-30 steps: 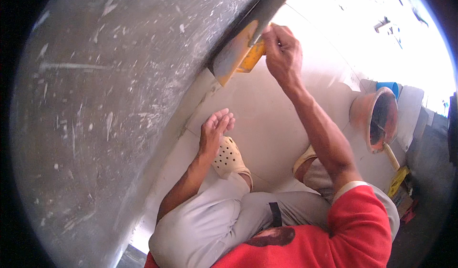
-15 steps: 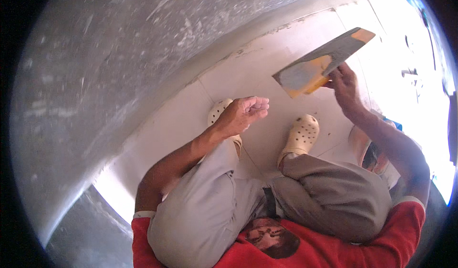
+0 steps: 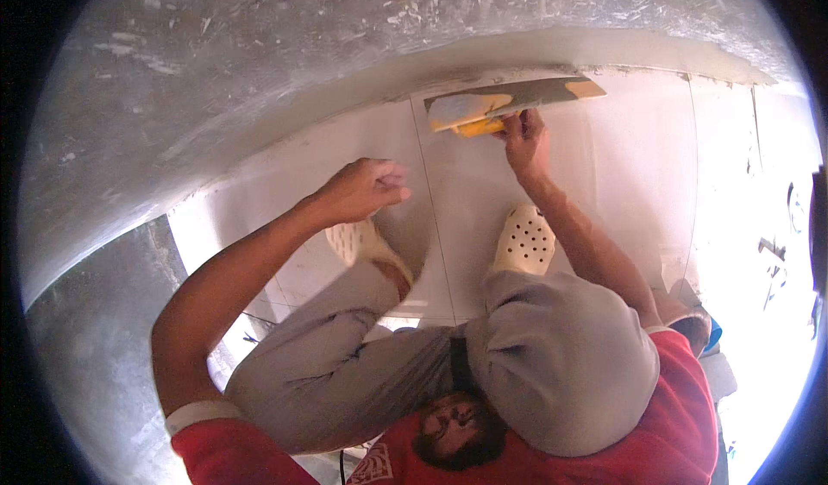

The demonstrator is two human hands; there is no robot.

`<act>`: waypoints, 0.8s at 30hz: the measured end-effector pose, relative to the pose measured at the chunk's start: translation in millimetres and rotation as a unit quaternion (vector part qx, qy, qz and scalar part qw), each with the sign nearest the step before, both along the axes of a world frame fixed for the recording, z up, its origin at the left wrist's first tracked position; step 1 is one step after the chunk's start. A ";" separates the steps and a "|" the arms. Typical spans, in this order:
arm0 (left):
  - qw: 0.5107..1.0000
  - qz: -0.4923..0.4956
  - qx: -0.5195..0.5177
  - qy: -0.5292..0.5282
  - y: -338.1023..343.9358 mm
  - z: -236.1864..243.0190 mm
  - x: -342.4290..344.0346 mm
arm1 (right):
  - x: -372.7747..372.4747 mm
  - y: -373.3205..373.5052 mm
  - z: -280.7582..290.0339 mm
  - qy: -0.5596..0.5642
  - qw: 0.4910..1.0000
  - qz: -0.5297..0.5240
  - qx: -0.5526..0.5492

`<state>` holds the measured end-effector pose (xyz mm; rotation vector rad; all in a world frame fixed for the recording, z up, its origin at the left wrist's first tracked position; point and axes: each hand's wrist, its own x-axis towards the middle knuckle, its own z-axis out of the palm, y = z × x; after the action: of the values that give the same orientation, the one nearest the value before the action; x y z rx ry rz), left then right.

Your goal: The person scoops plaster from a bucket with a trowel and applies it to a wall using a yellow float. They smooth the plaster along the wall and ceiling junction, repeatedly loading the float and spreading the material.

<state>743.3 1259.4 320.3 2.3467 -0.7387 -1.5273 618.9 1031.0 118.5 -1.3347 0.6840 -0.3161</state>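
Note:
My right hand (image 3: 526, 144) grips a wide flat trowel (image 3: 552, 90), its metal face streaked grey and yellow, by the yellow handle underneath. The blade lies level along the base of the scuffed grey wall (image 3: 362, 19), beside a rough pale band; whether it touches the wall I cannot tell. My left hand (image 3: 371, 187) hovers above my left foot, lower and left of the trowel, its fingers loosely curled and apart, holding nothing. My cream perforated clogs (image 3: 524, 242) rest on large pale floor tiles (image 3: 621, 157) between my forearms.
A terracotta-coloured tub (image 3: 690, 325) and a blue container (image 3: 714, 338) sit close by my right elbow, partly hidden. Brightly lit, washed-out floor with small indistinct items lies to the right. A darker grey surface (image 3: 95, 321) is at the lower left.
The view has turned, so the wall now spans the top. The trowel has swung from a steep slant to level along the wall's base, still in my right hand.

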 end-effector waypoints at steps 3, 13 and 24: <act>0.990 0.143 -0.005 0.009 -24.3 -59.2 -3.1 | 9.5 8.7 -10.9 0.037 0.995 0.021 -0.095; 0.805 0.516 -0.284 0.068 -46.7 -166.4 -28.9 | 37.1 27.9 -22.4 0.099 0.969 0.021 -0.225; 0.751 0.540 -0.369 0.094 -52.1 -189.0 -15.1 | 47.4 3.6 -0.7 0.138 0.955 0.094 -0.245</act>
<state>728.2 1207.3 131.3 1.4415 0.1387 -0.6898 666.3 1034.6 117.8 -1.9299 0.7297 -0.1473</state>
